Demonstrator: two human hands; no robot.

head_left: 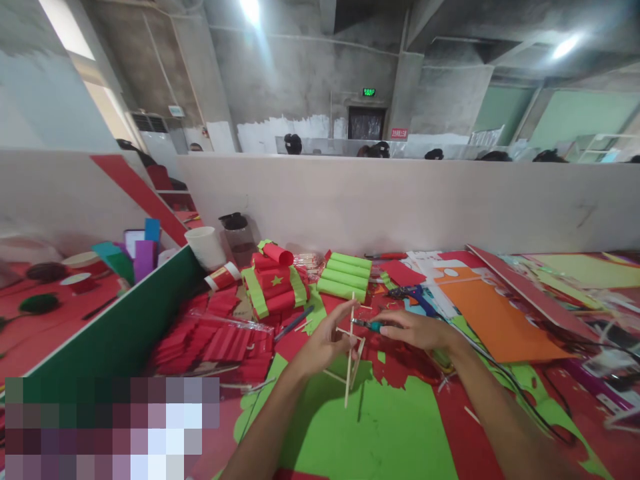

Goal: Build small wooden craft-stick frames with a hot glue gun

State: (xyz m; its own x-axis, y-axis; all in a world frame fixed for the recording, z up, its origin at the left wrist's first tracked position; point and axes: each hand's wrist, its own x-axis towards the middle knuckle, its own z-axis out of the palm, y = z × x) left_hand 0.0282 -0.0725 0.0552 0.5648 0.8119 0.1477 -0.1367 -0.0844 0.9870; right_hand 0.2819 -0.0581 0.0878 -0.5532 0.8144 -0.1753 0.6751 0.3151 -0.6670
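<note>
Stick frame (349, 373); green EXIT sign (369, 93) beyond

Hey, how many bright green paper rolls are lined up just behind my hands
4 green rolls, lying side by side: one nearest the pale partition, two in the middle, one nearest your left hand. More may be hidden underneath.

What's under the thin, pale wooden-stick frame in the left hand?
Below the pale wooden-stick frame lies a flat, bright green paper-like sheet, bearing a shadow. Whatever that sheet covers is hidden.
</note>
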